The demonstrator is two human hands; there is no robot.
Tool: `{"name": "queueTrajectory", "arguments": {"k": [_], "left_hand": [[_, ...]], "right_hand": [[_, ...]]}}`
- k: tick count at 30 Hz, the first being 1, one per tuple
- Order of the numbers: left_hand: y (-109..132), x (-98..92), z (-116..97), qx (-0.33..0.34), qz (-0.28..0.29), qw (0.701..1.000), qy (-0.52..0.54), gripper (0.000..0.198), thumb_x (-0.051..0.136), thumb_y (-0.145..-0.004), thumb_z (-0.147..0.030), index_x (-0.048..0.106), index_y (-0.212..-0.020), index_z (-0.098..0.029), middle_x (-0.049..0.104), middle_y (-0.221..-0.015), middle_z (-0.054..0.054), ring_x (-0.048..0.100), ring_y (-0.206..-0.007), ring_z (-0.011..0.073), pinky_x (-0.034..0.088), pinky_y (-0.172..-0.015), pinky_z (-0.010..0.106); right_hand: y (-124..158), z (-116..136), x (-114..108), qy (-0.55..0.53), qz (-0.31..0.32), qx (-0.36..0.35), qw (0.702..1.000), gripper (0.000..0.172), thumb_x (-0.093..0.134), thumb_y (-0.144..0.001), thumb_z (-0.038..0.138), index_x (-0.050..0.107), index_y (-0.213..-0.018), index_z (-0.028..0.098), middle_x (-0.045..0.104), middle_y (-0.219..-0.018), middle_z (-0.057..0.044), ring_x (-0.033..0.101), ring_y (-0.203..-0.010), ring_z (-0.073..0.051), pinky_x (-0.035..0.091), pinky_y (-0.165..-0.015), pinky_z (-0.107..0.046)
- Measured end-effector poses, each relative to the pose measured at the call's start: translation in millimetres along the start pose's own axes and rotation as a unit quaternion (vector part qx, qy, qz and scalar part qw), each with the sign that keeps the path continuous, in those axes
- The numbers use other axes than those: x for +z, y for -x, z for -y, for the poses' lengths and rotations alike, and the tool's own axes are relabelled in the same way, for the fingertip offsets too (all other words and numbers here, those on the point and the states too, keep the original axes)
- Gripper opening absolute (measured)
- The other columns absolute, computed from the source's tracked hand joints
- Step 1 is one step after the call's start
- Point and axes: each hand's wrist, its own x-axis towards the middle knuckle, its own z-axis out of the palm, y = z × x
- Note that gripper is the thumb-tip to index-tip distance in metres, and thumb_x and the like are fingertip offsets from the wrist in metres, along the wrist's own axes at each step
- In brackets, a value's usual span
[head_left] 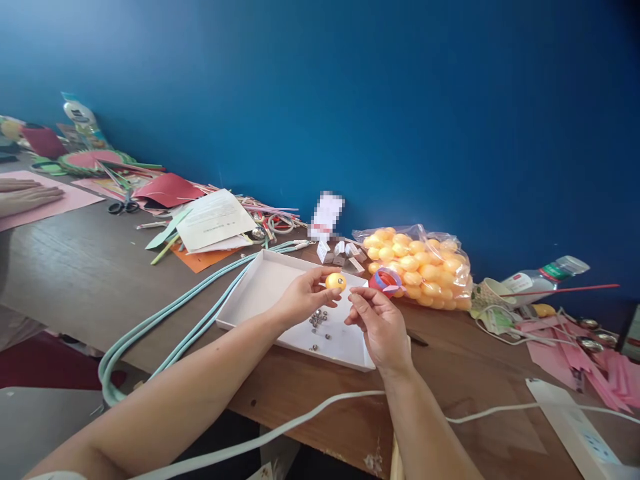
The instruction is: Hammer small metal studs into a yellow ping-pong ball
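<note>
Head | L hand [300, 297]: ball [335, 282], over tray [265, 287] | bag of balls [420, 267] behind

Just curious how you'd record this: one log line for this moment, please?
left hand: pinches orange ball | right hand: beside ball, grip unclear | under: white tray, metal beads | behind: bag of balls

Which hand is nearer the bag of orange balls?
Right. The right hand is just left of the bag; the left hand is farther left, holding one ball over the white tray.
</note>
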Motion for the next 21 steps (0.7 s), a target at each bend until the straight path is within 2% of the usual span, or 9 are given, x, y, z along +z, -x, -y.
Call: {"name": "queueTrajectory", "arguments": {"k": [9, 15, 21], "left_hand": [[0.5, 0.9, -0.7, -0.013, 0.007, 1.0, 0.008, 0.051, 0.074, -0.07, -0.035, 0.056, -0.114, -0.015, 0.062, -0.099, 0.007, 0.063, -0.079, 0.0143, 0.055, -0.069, 0.03], [0.2, 0.9, -1.6, -0.023, -0.001, 0.999, 0.023, 0.052, 0.076, -0.068, -0.036, 0.057, -0.112, -0.015, 0.062, -0.097, 0.007, 0.063, -0.077, 0.0143, 0.056, -0.068, 0.031], [0.8, 1.2, -2.3, -0.028, -0.003, 0.999, 0.02, 0.054, 0.076, -0.068, -0.036, 0.057, -0.113, -0.014, 0.061, -0.098, 0.007, 0.063, -0.077, 0.0143, 0.056, -0.068, 0.031]], "right_hand": [[1.8, -2.2, 0.3, -0.02, -0.001, -0.007, 1.0, 0.021, 0.07, -0.077, 0.034, 0.067, -0.092, 0.019, 0.063, -0.068, 0.002, 0.058, -0.059, -0.011, 0.052, -0.053, -0.023], [2.4, -0.6, 2.7, -0.069, -0.023, -0.041, 0.996, 0.014, 0.069, -0.079, 0.026, 0.064, -0.09, 0.02, 0.06, -0.069, 0.004, 0.051, -0.048, -0.006, 0.046, -0.045, -0.018], [2.0, -0.8, 3.2, -0.07, -0.019, -0.055, 0.996, 0.012, 0.069, -0.08, 0.023, 0.061, -0.089, 0.021, 0.063, -0.078, 0.003, 0.052, -0.047, -0.004, 0.044, -0.045, -0.018]]}}
